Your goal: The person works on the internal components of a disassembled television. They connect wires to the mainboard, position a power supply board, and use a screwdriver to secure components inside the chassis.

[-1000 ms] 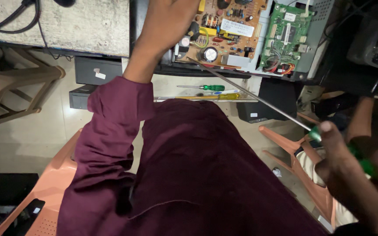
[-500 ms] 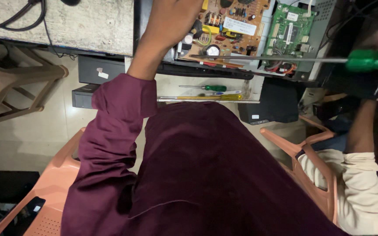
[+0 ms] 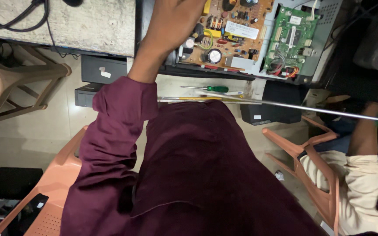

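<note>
My left hand [image 3: 176, 22] rests on the tan circuit board [image 3: 228, 30], fingers' spread unclear; the long screwdriver [image 3: 311, 108] crosses right, right hand unseen; grey surface [image 3: 88, 26], tiled floor [image 3: 31, 135] below

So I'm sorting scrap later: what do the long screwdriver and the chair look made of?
Long screwdriver: bare shiny metal shaft, probably steel; green handle looks like glossy plastic. Chair: likely moulded plastic, matte salmon colour, with a perforated seat.

electronics repair workshop | bare circuit boards [image 3: 237, 32] | screwdrivers [image 3: 206, 88] | plastic chairs [image 3: 316, 175]
</note>
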